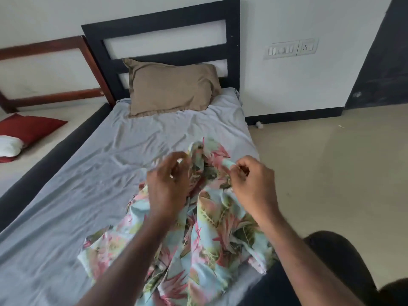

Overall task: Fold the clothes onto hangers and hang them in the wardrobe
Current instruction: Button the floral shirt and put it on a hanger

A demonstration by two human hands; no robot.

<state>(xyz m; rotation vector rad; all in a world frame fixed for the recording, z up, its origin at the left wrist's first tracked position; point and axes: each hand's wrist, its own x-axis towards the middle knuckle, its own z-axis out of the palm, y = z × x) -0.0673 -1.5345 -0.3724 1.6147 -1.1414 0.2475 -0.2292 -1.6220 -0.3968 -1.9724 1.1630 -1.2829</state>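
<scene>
- The right hand [247, 175] pinches a bunched edge of the floral shirt [198, 235] between thumb and curled fingers, near what looks like the collar end.
- The left hand [169, 180] has its fingers curled at the other side of that same raised part; motion blur hides the fingertips, so I cannot tell whether it really has cloth in its grasp or is only reaching for it.
- Between the two hands the shirt is lifted into a small peak, while the rest of it lies crumpled on the grey sheet of the bed [92, 173], close to the near right edge (part of the hem hangs towards the person's lap).
- No hanger and no wardrobe are in view, so my guess is that this is the early step of finding the collar and shoulders and opening the shirt out.
- To do it well: take one shoulder seam in each hand, lift until the cloth hangs free, give it a light shake, then lay it flat with the front smoothed.
- Further out, a tan pillow [172, 87] leans on the black headboard [161, 21], well apart from the shirt, with plenty of sheet between for spreading.
- A red cushion [31, 127] lies on the neighbouring bed to the left.
</scene>
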